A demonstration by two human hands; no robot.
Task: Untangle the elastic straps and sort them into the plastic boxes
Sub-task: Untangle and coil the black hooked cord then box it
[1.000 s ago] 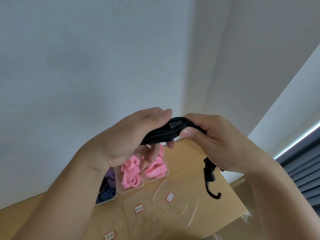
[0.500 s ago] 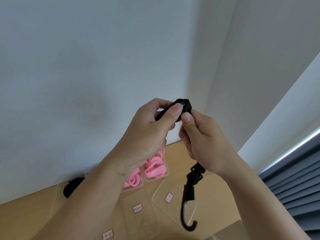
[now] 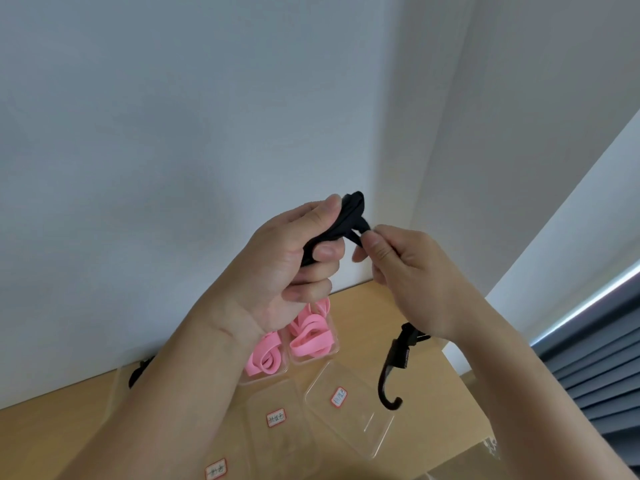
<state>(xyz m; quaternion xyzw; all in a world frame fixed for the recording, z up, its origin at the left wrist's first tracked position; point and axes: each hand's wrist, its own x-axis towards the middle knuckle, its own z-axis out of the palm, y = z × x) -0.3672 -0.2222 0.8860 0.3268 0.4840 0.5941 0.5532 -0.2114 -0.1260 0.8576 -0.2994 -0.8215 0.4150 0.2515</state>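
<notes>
Red-bordered labels (image 3: 276, 418) on clear plastic boxes (image 3: 367, 434), writing too blurred to read

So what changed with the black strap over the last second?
The hands went from clasping the black strap close together to drawing apart. The left hand now grips the bundle, and the right hand pinches a loop and pulls it rightward. Unchanged: both hands keep hold, the hook dangles under the right wrist, and the pink straps stay boxed.

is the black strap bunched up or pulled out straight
Bunched up: the left hand grips the black strap as a wad, the right hand pinches a loop of it.
</notes>
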